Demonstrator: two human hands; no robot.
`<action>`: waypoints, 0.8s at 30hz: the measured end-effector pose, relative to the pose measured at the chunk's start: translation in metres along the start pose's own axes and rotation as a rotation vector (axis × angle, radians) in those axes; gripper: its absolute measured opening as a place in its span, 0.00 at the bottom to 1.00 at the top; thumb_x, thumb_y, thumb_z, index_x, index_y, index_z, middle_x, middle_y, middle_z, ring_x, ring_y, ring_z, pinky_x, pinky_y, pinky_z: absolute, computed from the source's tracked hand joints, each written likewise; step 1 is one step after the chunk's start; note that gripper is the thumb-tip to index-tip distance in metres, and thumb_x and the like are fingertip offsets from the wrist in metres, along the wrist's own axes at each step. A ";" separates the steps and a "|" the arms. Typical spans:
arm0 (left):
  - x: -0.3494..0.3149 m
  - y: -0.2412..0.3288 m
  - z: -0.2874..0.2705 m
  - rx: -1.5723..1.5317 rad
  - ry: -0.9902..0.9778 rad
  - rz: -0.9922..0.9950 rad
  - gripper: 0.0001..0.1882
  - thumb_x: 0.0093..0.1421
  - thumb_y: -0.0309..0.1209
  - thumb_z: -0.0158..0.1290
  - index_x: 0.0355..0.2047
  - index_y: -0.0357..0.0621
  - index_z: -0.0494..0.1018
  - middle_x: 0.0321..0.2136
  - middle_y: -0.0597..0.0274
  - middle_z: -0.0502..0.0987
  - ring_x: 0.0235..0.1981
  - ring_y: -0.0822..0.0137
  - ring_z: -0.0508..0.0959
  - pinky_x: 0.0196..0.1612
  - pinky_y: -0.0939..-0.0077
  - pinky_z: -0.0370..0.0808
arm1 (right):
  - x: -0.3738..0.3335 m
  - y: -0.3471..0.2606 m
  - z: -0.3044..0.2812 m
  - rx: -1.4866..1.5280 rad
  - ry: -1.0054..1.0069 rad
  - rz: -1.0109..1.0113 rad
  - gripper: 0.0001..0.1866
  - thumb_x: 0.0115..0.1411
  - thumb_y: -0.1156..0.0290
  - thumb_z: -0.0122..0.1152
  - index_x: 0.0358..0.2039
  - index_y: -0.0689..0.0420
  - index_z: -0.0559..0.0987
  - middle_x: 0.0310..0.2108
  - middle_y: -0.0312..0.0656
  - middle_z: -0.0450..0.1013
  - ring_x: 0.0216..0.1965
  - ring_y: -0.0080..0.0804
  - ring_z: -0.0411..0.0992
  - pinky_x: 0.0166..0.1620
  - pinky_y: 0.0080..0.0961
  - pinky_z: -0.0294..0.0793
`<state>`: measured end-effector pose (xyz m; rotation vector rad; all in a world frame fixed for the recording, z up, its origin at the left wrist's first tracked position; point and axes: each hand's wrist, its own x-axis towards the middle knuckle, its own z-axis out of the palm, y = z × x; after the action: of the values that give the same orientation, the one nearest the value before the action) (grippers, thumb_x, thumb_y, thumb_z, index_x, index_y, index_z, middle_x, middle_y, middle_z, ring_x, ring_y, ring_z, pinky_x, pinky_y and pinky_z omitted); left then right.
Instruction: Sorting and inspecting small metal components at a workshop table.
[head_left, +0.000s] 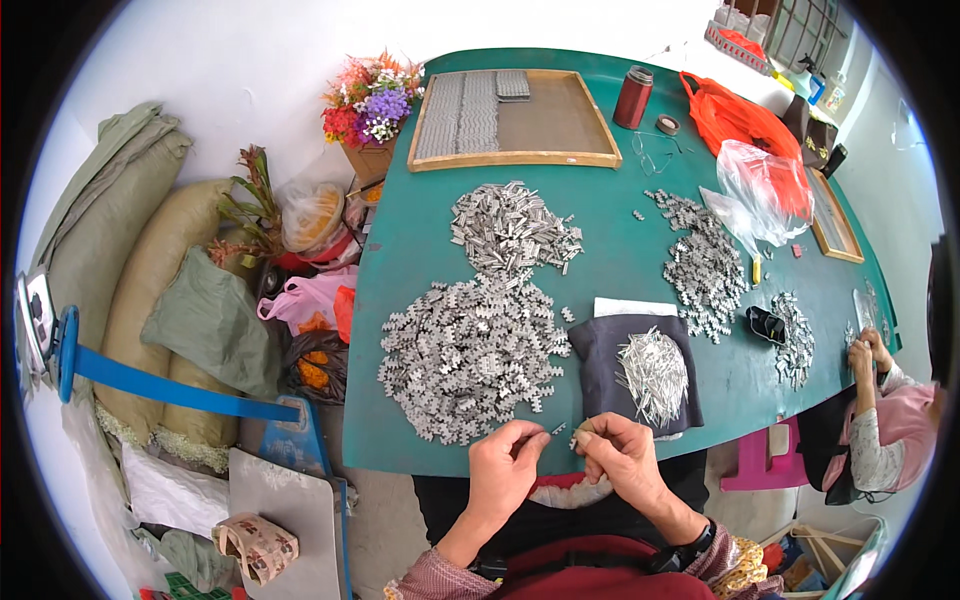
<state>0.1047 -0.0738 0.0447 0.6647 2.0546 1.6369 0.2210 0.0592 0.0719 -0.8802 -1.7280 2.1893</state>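
At the table's near edge, my left hand (507, 465) is closed, thumb pressed to the fingers; what it pinches I cannot make out. A small grey metal piece (558, 428) shows just off its fingertips, held or lying there, I cannot tell. My right hand (622, 458) pinches a small grey metal piece (575, 440) close by. Beyond my left hand spreads a big heap of grey notched metal pieces (470, 360), with a heap of narrow metal pieces (515, 230) behind it. Past my right hand, thin silver pins (655, 378) are piled on a dark folded cloth (602, 372).
A wood-framed tray (515, 158) with rows of grey pieces lies at the far side, beside a red flask (633, 97). More metal pieces (705, 270), a red bag (740, 115) and a clear bag (760, 195) are rightward. A co-worker's hands (868, 358) work at the right edge.
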 end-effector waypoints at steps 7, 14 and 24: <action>-0.011 0.011 0.003 -0.429 -0.164 -0.174 0.07 0.58 0.19 0.61 0.37 0.35 0.78 0.27 0.64 0.80 0.23 0.80 0.74 0.25 0.85 0.72 | 0.000 0.009 0.003 -0.104 0.055 -0.071 0.07 0.64 0.73 0.59 0.34 0.65 0.78 0.23 0.31 0.73 0.21 0.10 0.64 0.23 0.14 0.64; -0.020 0.005 0.004 -0.076 -0.024 0.100 0.04 0.57 0.18 0.61 0.33 0.33 0.78 0.27 0.61 0.80 0.28 0.78 0.80 0.31 0.83 0.77 | -0.001 0.015 0.016 -0.302 0.081 -0.188 0.06 0.61 0.74 0.63 0.34 0.65 0.78 0.25 0.39 0.74 0.23 0.16 0.67 0.25 0.20 0.68; -0.026 -0.008 -0.007 -0.435 0.168 -0.150 0.08 0.58 0.14 0.56 0.39 0.30 0.75 0.29 0.58 0.79 0.24 0.77 0.77 0.25 0.84 0.74 | 0.027 0.006 0.028 -0.814 0.059 -0.609 0.03 0.59 0.76 0.61 0.32 0.62 0.76 0.26 0.48 0.71 0.26 0.50 0.74 0.26 0.41 0.73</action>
<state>0.1204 -0.0970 0.0389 0.2254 1.7148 2.0124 0.1848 0.0489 0.0615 -0.4254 -2.4649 1.0582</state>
